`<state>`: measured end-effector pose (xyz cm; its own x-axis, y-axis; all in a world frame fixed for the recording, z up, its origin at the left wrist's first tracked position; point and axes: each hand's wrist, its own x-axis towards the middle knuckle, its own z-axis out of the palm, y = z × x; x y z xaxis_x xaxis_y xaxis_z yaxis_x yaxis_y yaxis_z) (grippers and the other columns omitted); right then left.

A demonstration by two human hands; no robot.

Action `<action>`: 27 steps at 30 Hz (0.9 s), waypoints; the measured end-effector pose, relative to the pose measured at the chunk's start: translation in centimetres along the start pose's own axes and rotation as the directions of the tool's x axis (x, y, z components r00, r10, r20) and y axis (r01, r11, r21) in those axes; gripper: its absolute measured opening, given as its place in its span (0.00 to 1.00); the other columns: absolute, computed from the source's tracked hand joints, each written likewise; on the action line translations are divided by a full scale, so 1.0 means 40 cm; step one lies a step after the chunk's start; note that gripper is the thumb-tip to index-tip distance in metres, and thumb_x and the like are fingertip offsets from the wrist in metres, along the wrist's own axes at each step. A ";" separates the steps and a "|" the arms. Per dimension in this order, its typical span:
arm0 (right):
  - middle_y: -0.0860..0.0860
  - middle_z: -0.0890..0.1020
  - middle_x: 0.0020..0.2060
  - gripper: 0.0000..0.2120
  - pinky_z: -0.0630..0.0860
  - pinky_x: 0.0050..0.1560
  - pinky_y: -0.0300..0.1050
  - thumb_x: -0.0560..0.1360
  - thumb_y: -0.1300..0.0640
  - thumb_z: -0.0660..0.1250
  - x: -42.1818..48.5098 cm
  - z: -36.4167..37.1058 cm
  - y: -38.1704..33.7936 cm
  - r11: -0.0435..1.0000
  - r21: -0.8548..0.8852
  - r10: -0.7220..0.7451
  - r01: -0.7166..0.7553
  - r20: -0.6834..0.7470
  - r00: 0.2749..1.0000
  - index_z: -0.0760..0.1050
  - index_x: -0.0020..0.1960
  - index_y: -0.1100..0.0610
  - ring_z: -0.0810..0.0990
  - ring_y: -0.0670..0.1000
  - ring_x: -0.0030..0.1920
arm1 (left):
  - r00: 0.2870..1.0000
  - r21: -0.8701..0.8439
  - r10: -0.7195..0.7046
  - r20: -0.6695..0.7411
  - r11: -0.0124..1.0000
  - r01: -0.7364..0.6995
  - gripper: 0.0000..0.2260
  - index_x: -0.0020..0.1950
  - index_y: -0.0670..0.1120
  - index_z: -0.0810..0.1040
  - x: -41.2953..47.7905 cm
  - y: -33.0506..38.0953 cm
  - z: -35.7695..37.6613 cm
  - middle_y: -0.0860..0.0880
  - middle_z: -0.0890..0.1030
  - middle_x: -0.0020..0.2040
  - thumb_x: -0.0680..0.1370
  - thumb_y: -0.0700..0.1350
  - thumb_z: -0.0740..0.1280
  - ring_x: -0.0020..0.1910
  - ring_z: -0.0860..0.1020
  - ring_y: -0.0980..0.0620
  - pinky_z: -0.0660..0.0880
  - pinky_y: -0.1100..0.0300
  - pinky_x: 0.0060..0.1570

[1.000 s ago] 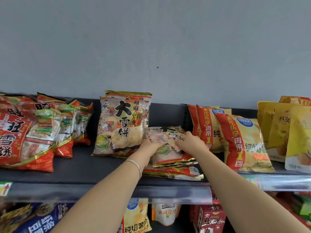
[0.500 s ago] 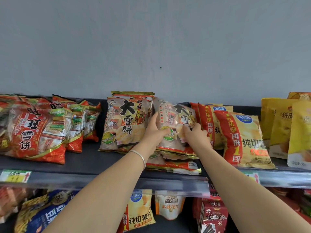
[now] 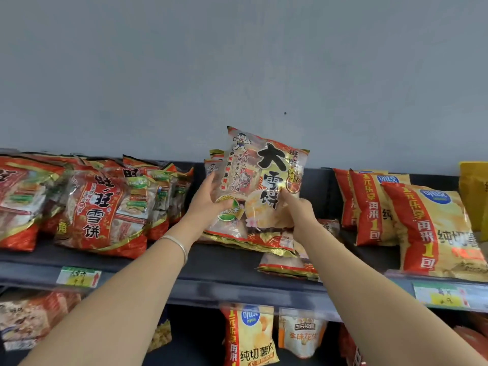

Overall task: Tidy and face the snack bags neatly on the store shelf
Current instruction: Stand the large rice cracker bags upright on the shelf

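A gold-and-red rice cracker bag (image 3: 260,186) with large black characters is held upright, front facing me, above the middle of the dark shelf (image 3: 224,262). My left hand (image 3: 208,199) grips its left edge, thumb on the front. My right hand (image 3: 298,212) pinches its lower right part. Behind it stand two more bags of the same kind (image 3: 214,165), mostly hidden. Another of these bags (image 3: 287,265) lies flat on the shelf below my right wrist.
Red rice cracker bags (image 3: 100,215) lean in rows on the left. Red-and-yellow chip bags (image 3: 433,228) stand on the right, with a yellow bag (image 3: 474,191) at the far edge. Price tags (image 3: 78,277) sit on the shelf lip. A lower shelf holds more snack bags (image 3: 249,336).
Both hands lifted the gold bag from lying on the flat stack and turned it upright, front facing out, in front of the standing bags. The view shifted left.
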<state>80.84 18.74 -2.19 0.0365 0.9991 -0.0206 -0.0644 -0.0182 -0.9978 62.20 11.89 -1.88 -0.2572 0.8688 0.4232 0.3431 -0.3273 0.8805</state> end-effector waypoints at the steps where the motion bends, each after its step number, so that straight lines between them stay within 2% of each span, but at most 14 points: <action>1: 0.53 0.74 0.60 0.25 0.68 0.55 0.49 0.77 0.47 0.66 -0.002 0.034 0.006 1.000 0.003 -0.024 0.024 0.026 0.999 0.66 0.68 0.59 0.71 0.52 0.55 | 1.000 0.022 0.004 -0.021 1.000 -0.003 0.35 0.76 0.52 0.56 0.003 -0.015 -0.027 0.52 0.68 0.71 0.75 0.34 0.68 0.69 0.67 0.54 0.66 0.54 0.66; 5: 0.52 0.75 0.63 0.24 0.72 0.63 0.53 0.77 0.49 0.67 0.003 0.149 0.021 0.996 -0.008 -0.086 0.087 0.100 0.991 0.66 0.69 0.56 0.74 0.54 0.61 | 0.992 0.066 -0.012 -0.124 0.998 0.021 0.31 0.75 0.51 0.59 0.017 -0.078 -0.100 0.51 0.71 0.67 0.76 0.31 0.63 0.63 0.69 0.55 0.67 0.59 0.60; 8: 0.51 0.75 0.61 0.24 0.71 0.61 0.50 0.76 0.52 0.67 0.019 0.187 0.038 0.995 -0.013 -0.094 0.097 0.140 0.986 0.65 0.69 0.56 0.74 0.53 0.60 | 0.987 0.023 -0.052 -0.154 0.998 0.057 0.32 0.75 0.52 0.57 0.034 -0.125 -0.123 0.49 0.70 0.68 0.77 0.29 0.60 0.64 0.69 0.52 0.67 0.57 0.61; 11: 0.52 0.79 0.57 0.20 0.74 0.61 0.50 0.74 0.60 0.70 0.040 0.194 0.063 0.994 -0.033 -0.101 0.108 0.173 0.980 0.69 0.64 0.58 0.78 0.54 0.56 | 0.982 -0.029 -0.174 -0.076 0.985 0.172 0.36 0.76 0.50 0.55 0.060 -0.166 -0.121 0.50 0.69 0.67 0.74 0.32 0.67 0.66 0.69 0.49 0.66 0.53 0.64; 14: 0.54 0.82 0.54 0.22 0.76 0.61 0.56 0.71 0.60 0.72 0.050 0.188 0.073 0.991 -0.103 -0.063 0.083 0.186 0.980 0.71 0.63 0.57 0.81 0.56 0.54 | 0.976 -0.016 -0.217 0.023 0.976 0.217 0.45 0.76 0.54 0.51 0.087 -0.220 -0.095 0.47 0.68 0.70 0.69 0.40 0.76 0.66 0.70 0.48 0.67 0.49 0.66; 17: 0.55 0.81 0.54 0.21 0.77 0.59 0.58 0.68 0.58 0.73 0.068 0.179 0.069 0.991 -0.094 -0.080 0.094 0.143 0.986 0.71 0.58 0.55 0.81 0.57 0.53 | 0.982 -0.042 -0.191 0.012 0.981 0.191 0.43 0.76 0.56 0.49 0.096 -0.229 -0.070 0.47 0.67 0.71 0.71 0.41 0.74 0.66 0.69 0.49 0.68 0.50 0.65; 19: 0.54 0.80 0.55 0.22 0.77 0.59 0.58 0.69 0.57 0.72 0.077 0.179 0.069 0.988 -0.109 -0.099 0.111 0.109 0.989 0.69 0.60 0.54 0.80 0.57 0.54 | 0.986 -0.032 -0.164 0.014 0.986 0.164 0.44 0.77 0.55 0.45 0.103 -0.221 -0.057 0.47 0.62 0.74 0.73 0.42 0.72 0.70 0.65 0.48 0.65 0.49 0.68; 21: 0.54 0.79 0.59 0.24 0.75 0.61 0.57 0.72 0.56 0.71 0.075 0.184 0.072 0.970 -0.199 -0.128 0.139 0.067 0.989 0.67 0.65 0.54 0.79 0.56 0.57 | 0.988 0.088 -0.154 0.016 0.984 0.152 0.48 0.75 0.59 0.35 0.110 -0.220 -0.040 0.47 0.48 0.78 0.73 0.47 0.72 0.76 0.53 0.46 0.57 0.47 0.73; 23: 0.54 0.76 0.62 0.27 0.74 0.63 0.56 0.74 0.55 0.68 0.068 0.189 0.075 0.934 -0.320 -0.165 0.161 0.013 0.986 0.64 0.70 0.55 0.76 0.57 0.61 | 0.994 0.346 -0.107 0.001 0.933 0.100 0.49 0.71 0.62 0.29 0.109 -0.231 -0.023 0.46 0.37 0.77 0.75 0.43 0.70 0.77 0.43 0.43 0.51 0.45 0.74; 25: 0.54 0.76 0.62 0.26 0.74 0.62 0.54 0.74 0.55 0.67 0.065 0.194 0.073 0.893 -0.413 -0.200 0.180 -0.004 0.980 0.64 0.70 0.56 0.76 0.57 0.61 | 0.995 0.542 -0.092 0.024 0.838 0.064 0.48 0.72 0.61 0.29 0.104 -0.243 -0.008 0.45 0.34 0.76 0.76 0.39 0.68 0.76 0.41 0.39 0.51 0.42 0.73; 27: 0.54 0.78 0.59 0.26 0.75 0.60 0.52 0.72 0.53 0.69 0.067 0.197 0.071 0.866 -0.461 -0.211 0.195 0.016 0.977 0.67 0.68 0.55 0.77 0.56 0.59 | 0.993 0.612 -0.109 0.045 0.789 0.059 0.48 0.74 0.60 0.33 0.103 -0.251 0.000 0.44 0.33 0.76 0.75 0.40 0.69 0.76 0.42 0.38 0.52 0.40 0.72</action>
<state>72.91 21.65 -4.59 0.0334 0.9809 0.1916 0.4115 0.1612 -0.8971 57.68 18.75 -8.99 -0.2523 0.9151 0.3147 0.8084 0.0206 0.5883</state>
